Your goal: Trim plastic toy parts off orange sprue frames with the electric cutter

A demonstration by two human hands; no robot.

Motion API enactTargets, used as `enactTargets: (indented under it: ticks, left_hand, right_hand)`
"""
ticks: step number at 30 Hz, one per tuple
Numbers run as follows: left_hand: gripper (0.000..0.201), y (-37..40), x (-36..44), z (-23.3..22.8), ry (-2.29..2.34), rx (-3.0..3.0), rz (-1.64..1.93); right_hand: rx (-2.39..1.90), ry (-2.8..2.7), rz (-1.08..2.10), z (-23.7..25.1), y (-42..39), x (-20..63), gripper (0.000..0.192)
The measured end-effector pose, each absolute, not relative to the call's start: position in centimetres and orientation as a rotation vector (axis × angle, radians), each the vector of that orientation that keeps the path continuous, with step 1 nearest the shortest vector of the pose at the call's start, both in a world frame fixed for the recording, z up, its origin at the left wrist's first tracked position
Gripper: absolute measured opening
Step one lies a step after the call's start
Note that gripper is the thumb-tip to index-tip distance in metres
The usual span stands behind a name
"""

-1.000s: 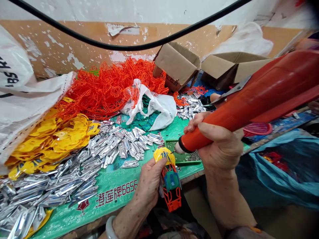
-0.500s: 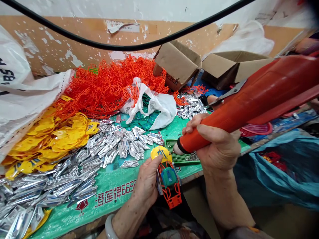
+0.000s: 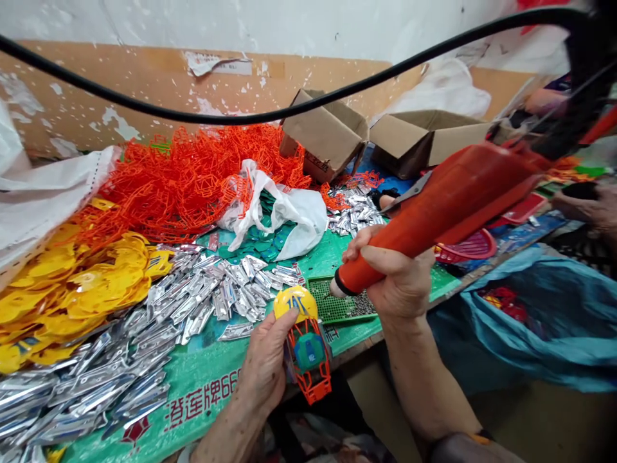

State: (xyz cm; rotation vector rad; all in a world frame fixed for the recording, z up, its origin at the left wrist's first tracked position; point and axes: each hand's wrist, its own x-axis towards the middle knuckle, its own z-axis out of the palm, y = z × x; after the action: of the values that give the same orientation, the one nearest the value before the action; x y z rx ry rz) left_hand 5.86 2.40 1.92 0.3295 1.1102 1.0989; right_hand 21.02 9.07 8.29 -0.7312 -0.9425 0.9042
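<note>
My left hand (image 3: 265, 360) grips a small toy vehicle (image 3: 310, 352) at the table's front edge, thumb on its yellow rounded end. The toy has an orange open frame, a green middle piece and silvery sides. My right hand (image 3: 402, 283) is wrapped round the lower part of a red electric screwdriver (image 3: 448, 199), which slants down to the left. Its pale tip lies over a green gridded tray (image 3: 319, 316) of small screws (image 3: 359, 305), apart from the toy; whether it touches the screws I cannot tell.
Yellow pieces (image 3: 101, 276), silvery parts (image 3: 144, 354) and orange frames (image 3: 193, 180) are heaped to the left and behind. A white bag (image 3: 306, 215) holds green pieces. Cardboard boxes (image 3: 332, 128) stand behind. A black cable (image 3: 231, 119) hangs across. At right are a blue bag (image 3: 544, 347) and another person's hand (image 3: 588, 206).
The screwdriver tip has gone from beside the toy's yellow end to over the screw tray. My left hand still holds the toy. The view has shifted somewhat to the right.
</note>
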Motion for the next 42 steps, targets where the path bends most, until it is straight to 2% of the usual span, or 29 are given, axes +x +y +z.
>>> enactTargets:
  ticks: [4,11,20,28,42]
  left_hand:
    - [0.034,3.2,6.2,2.9,0.991,0.333,1.007]
    - [0.017,5.2,8.3,3.5,0.894,0.151,0.986]
    - [0.023,4.7,7.0,2.8,1.04,0.184,0.886]
    - [0.02,1.8,2.2,3.3,1.294,0.226,0.958]
    - [0.026,-0.1,2.5,1.5,1.197,0.228,0.898]
  right_hand:
    - [-0.738,-0.939,0.902,7.9,9.4,21.3,0.007]
    - [-0.724,-0.954,0.859,8.4,8.9,21.9,0.007]
    - [-0.714,-0.97,0.8,9.0,8.7,23.3,0.007]
    - [-0.815,-0.98,0.765,6.5,10.0,23.0,0.01]
    - [-0.85,-0.95,0.771,5.0,10.6,21.8,0.01]
